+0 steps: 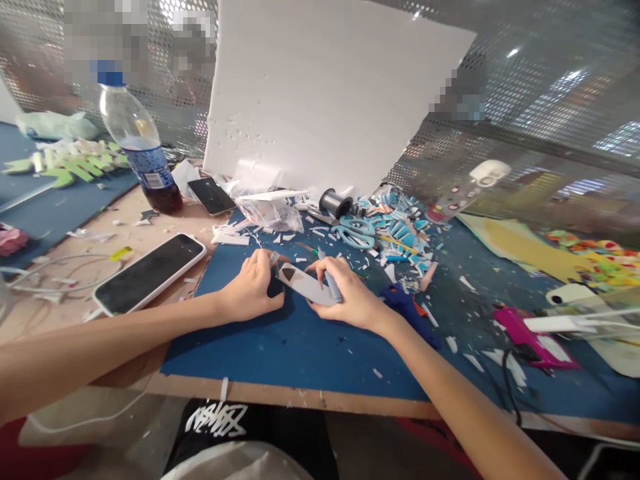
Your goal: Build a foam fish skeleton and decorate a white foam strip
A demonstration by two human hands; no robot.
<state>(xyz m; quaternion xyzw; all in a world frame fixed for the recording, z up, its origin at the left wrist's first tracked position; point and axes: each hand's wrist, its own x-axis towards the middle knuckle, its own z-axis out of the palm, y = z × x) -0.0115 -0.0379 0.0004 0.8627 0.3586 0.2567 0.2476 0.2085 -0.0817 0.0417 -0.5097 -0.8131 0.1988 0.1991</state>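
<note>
My right hand (350, 297) is closed around a flat white piece (305, 283) with a dark brown patch at its left end. A grey stick-like tool (333, 287) also sits in these fingers; I cannot tell its kind. Close by on the left, my left hand (255, 287) is curled with thumb and fingers near the white piece's end. Something small and pale shows at its fingertips, mostly hidden. Both hands are low over the blue mat (300, 347). Behind them lie light-blue scissors (354, 232) and a dark wire spool (335, 203).
A bottle (150, 173) of dark drink and two phones, one white-edged (150, 273), stand or lie left. Blue and white scraps (400, 227) are piled behind. A blue glue gun (410, 310) and a magenta device (537, 337) lie right. A white board (325, 87) leans at the back.
</note>
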